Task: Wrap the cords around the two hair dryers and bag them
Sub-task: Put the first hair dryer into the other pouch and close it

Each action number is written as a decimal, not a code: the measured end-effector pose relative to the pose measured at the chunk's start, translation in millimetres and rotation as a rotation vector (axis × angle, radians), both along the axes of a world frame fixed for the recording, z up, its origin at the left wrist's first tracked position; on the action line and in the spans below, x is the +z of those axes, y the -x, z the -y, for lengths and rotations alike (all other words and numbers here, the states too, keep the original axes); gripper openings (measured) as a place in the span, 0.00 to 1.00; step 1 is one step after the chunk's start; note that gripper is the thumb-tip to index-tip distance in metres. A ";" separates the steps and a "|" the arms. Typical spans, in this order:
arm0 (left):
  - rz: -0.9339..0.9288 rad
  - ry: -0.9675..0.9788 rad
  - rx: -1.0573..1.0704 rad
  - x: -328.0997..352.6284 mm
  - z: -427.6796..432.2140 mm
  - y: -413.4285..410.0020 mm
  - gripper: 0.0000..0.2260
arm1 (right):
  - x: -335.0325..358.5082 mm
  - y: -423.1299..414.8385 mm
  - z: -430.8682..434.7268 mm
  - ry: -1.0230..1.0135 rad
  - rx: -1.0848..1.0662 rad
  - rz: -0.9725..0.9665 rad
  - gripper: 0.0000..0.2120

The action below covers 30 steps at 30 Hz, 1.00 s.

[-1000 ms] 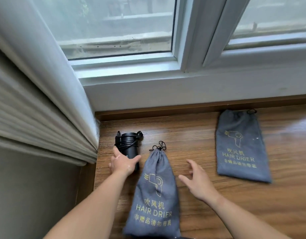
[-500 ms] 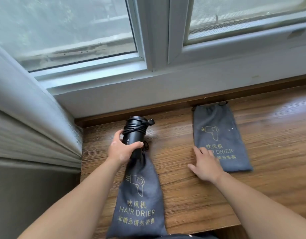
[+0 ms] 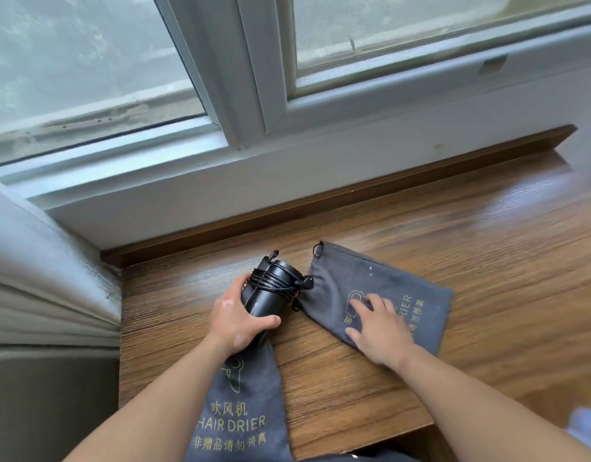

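The left hand (image 3: pixel 235 323) gripped the black hair dryer (image 3: pixel 270 295), cord (image 3: pixel 275 282) wound round its barrel, above the near grey bag (image 3: pixel 244 405) on the wooden sill (image 3: pixel 471 261). The right hand (image 3: pixel 377 328) lay open, fingers spread flat on the second bag (image 3: pixel 354 278) beside it.

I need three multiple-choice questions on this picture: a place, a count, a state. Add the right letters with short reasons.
1. Where does the right hand rest? A) on the far bag B) on the glass C) on the curtain
2. How many grey bags lie on the wooden ledge? A) one B) two C) four
3. How is the cord of the hair dryer? A) wound around its body B) plugged into a wall C) cut in two
Key: 1 A, it lies flat there. 2 B, the near bag makes two. 3 A, black loops circle the body in the left hand.
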<state>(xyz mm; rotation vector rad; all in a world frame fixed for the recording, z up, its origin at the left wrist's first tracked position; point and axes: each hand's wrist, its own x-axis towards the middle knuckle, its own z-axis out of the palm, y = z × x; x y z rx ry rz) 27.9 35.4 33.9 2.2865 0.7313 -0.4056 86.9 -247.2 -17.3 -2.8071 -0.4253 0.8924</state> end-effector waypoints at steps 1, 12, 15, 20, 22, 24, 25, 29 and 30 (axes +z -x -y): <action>-0.004 -0.012 -0.003 0.0 0.0 -0.6 0.50 | -1.6 1.9 2.0 0.007 0.007 -0.001 0.28; -0.025 -0.112 -0.080 3.7 -3.9 8.7 0.52 | 22.6 2.5 29.4 0.321 0.140 0.073 0.33; -0.004 -0.127 -0.140 5.4 1.0 12.4 0.53 | 27.9 1.0 -5.7 0.095 0.016 0.040 0.23; 0.005 -0.122 -0.202 9.8 13.3 20.6 0.53 | 10.6 10.8 -41.5 0.024 -0.139 -0.017 0.25; 0.006 -0.110 -0.223 8.7 14.7 26.2 0.53 | 2.7 13.3 -36.3 0.058 -0.143 -0.027 0.23; 0.016 -0.095 -0.236 6.6 15.3 31.0 0.53 | -2.9 14.0 -25.3 0.036 -0.173 -0.042 0.18; 0.022 -0.087 -0.240 6.0 15.9 32.9 0.53 | -5.4 13.8 -18.1 0.009 -0.201 -0.067 0.14; 0.059 -0.006 -0.185 1.9 22.7 39.5 0.53 | -6.8 14.2 14.2 -0.187 -0.327 -0.189 0.07; 0.072 0.023 -0.155 0.9 26.4 40.8 0.53 | -2.5 15.3 19.7 -0.243 -0.352 -0.192 0.07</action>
